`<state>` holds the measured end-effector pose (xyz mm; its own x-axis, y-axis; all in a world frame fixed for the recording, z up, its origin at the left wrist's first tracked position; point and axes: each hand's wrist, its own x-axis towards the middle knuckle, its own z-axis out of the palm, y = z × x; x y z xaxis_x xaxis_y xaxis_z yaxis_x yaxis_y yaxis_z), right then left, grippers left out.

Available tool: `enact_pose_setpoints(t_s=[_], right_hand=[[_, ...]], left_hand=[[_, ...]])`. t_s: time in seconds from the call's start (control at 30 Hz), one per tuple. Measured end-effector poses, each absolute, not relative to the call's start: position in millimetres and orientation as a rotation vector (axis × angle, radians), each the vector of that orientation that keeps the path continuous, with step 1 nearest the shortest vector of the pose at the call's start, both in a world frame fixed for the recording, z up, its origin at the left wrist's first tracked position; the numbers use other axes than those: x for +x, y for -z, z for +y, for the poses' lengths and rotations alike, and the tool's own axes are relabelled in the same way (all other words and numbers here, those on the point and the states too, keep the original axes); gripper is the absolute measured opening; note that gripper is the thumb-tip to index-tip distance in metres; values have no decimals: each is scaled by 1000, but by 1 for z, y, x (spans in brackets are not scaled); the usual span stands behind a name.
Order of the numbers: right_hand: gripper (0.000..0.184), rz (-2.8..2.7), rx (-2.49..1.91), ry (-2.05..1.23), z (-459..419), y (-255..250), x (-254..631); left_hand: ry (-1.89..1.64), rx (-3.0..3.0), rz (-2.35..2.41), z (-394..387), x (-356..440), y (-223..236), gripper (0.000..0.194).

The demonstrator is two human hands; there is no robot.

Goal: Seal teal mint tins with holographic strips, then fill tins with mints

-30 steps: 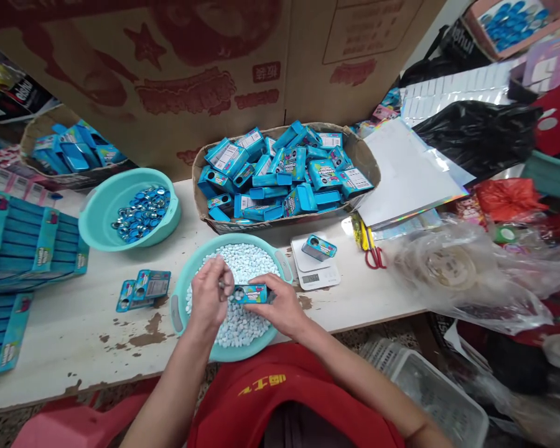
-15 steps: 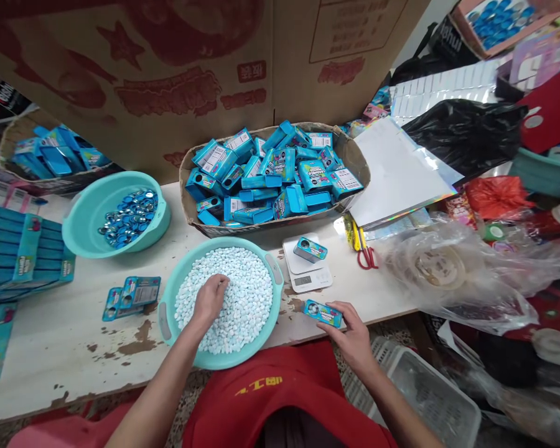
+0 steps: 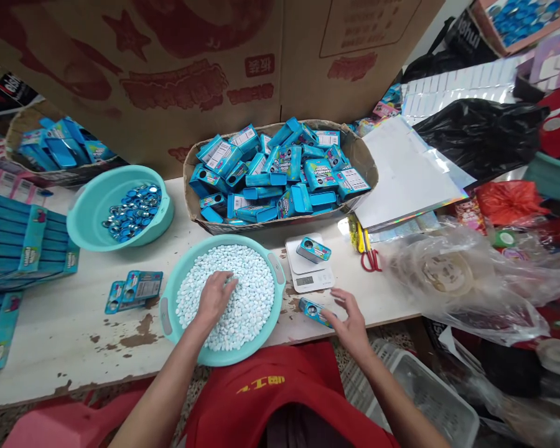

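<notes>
In the head view, my left hand (image 3: 216,297) rests on small pale candies (image 3: 248,311) in a turquoise basin (image 3: 196,352), fingers slightly apart and partly sunk among them. My right hand (image 3: 352,322) is open at the table edge, its thumb at the near end of a blue candy tin (image 3: 313,310) with a round hole in its top. Behind that tin, another blue tin (image 3: 314,249) sits on a white digital scale (image 3: 312,280). Blue tins (image 3: 141,287) also lie left of the basin.
A cut cardboard box (image 3: 374,171) heaped with blue tins stands behind the basin. A second turquoise basin (image 3: 81,227) holds blue and silver caps. Red-handled scissors (image 3: 370,258) lie right of the scale, near white sheets (image 3: 396,180) and a clear plastic bag (image 3: 485,292).
My right hand has loosened from the blue tin, which now lies on the table, and its fingers have spread. My left hand's fingers have opened out over the candies.
</notes>
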<state>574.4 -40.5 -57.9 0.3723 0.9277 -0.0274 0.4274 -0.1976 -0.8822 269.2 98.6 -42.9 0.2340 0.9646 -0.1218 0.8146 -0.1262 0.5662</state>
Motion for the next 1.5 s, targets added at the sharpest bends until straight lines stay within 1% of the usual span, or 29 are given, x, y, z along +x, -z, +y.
enact_pose_setpoints(t_s=[0.1, 0.17, 0.2, 0.27, 0.33, 0.4, 0.47, 0.57, 0.67, 0.73, 0.8, 0.9, 1.07, 1.27, 1.37, 1.43, 1.5], right_hand=[[49, -1042, -1812, -595, -3, 55, 576], [56, -1042, -1799, -551, 27, 55, 577], [56, -1058, -1792, -558, 41, 56, 577], [52, -1063, -1794, -602, 65, 55, 579], [46, -1010, -1794, -641, 79, 49, 580], [44, -973, -1770, -633, 82, 33, 577], [44, -1005, -1713, -599, 76, 11, 568], [44, -1162, -1620, -604, 62, -25, 542], [35, -1402, -1520, -683, 52, -45, 508], [30, -1522, -1455, -717, 49, -48, 487], [29, -1585, -1410, -730, 48, -46, 470], [29, -1626, -1378, -717, 49, -41, 455], [29, -1628, -1375, -740, 51, -38, 451], [29, -1525, -1404, -820, 54, -37, 455], [29, -1420, -1428, -904, 53, -39, 468], [31, -1321, -1464, -944, 50, -40, 484], [33, -1193, -1513, -941, 46, -35, 505]], left_hand=[[-154, 2088, 1633, 90, 278, 43, 23], [-109, 2049, 1690, 86, 281, 43, 22], [-151, 1977, 1727, 86, 281, 43, 22], [-367, 1694, 1795, 88, 278, 42, 24], [-672, 1220, 1770, 93, 270, 40, 27], [-912, 700, 1584, 99, 262, 35, 28], [-999, 299, 1370, 103, 257, 27, 29], [-970, 14, 1193, 107, 261, 4, 30], [-1070, 74, 1064, 106, 281, -33, 34], [-1208, 239, 992, 105, 299, -58, 38], [-1331, 416, 975, 102, 317, -75, 41], [-1454, 596, 1038, 99, 332, -78, 41], [-1549, 643, 1129, 99, 336, -67, 40], [-1512, 554, 1126, 109, 337, -74, 41], [-1445, 596, 1221, 112, 323, -63, 42], [-1268, 836, 1384, 111, 306, -46, 40], [-963, 1253, 1554, 109, 287, -28, 32]])
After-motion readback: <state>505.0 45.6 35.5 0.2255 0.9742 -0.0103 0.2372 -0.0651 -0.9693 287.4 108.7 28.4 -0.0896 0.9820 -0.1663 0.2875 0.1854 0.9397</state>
